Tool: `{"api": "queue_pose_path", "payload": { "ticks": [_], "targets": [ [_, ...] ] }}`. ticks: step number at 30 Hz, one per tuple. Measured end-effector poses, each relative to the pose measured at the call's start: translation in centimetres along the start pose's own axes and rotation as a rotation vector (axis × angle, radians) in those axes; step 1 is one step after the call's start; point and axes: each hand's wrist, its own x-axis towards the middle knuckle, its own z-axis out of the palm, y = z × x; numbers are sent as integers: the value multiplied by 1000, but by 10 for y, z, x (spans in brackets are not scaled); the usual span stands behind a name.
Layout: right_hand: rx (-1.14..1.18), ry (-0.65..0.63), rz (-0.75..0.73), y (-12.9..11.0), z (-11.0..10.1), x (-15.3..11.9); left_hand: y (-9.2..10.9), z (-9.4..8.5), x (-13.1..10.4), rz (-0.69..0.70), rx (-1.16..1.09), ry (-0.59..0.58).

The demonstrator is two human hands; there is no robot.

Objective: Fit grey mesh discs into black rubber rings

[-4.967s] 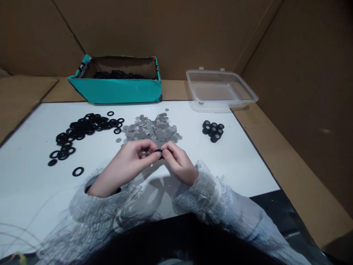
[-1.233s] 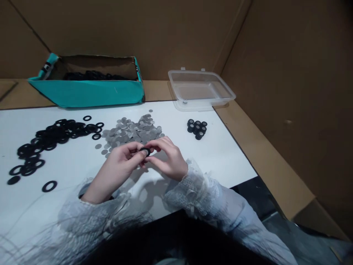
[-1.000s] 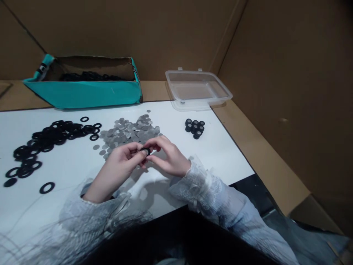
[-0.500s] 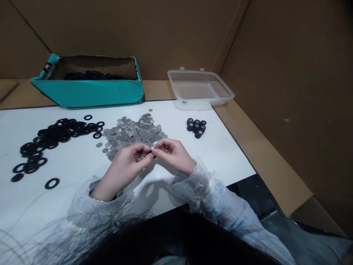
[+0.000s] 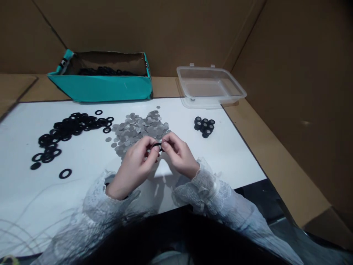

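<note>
A black ring [image 5: 158,144] is pinched between both hands above the white table sheet. My left hand [image 5: 138,162] grips its left side with thumb and fingers, and my right hand [image 5: 179,154] grips its right side. Whether a disc sits in the ring, I cannot tell. Just beyond the hands lies a spread of flat grey discs [image 5: 135,129], partly covered by my fingers. A heap of black rings [image 5: 68,127] is on the left, with one lone ring [image 5: 65,173] nearer me. To the right, several black rings with grey centres [image 5: 204,126] stand in a small cluster.
A teal cardboard box [image 5: 110,88] holding more black rings stands at the back left. At the back right is a clear plastic container [image 5: 209,97], its lower edge overlapping the white sheet [image 5: 231,158]. Brown cardboard walls [image 5: 298,73] enclose the back and right.
The view has shifted, so the table things appear farther right and slightly higher. The ring between my fingers has turned, and more of its loop shows now. Both hands keep their pinch.
</note>
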Motion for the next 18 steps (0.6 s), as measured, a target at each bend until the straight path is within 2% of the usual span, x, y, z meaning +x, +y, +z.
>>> {"api": "queue_pose_path", "payload": {
  "ticks": [7, 14, 18],
  "targets": [
    [170, -17, 77, 4, 5, -4, -1, -5, -1, -49, -51, -68],
    [330, 53, 154, 5, 16, -5, -5, 9, -2, -109, -250, 77],
    [253, 162, 148, 6, 22, -10, -3, 13, -3, -122, -264, 120]
  ]
}}
